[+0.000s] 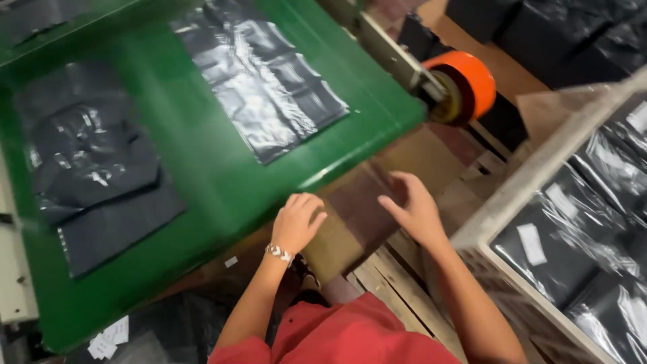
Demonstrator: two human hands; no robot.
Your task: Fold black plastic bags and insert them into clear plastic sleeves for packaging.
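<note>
My left hand (298,221): fingers curled loosely, resting at the near edge of the green desk (202,168), gripping nothing that I can see. A beaded bracelet (279,253) sits on its wrist.

My right hand (411,207): open, fingers spread, palm down over a brownish sheet of film (364,202) that hangs off the desk edge between my two hands; whether it touches the film I cannot tell.

Flat grey plastic bag (263,74): lies on the desk, beyond my left hand.

Dark packed bag (94,162): lies on the desk, well to the left of my left hand.

Orange roll of tape (465,86): mounted at the desk's corner, beyond my right hand.

Pale crate (532,195): just right of my right arm, filled with wrapped dark packets (579,222) bearing white labels.

Wooden pallet (397,283): below my hands, on the floor.

Paper scraps (108,337): low, left of my left arm.
</note>
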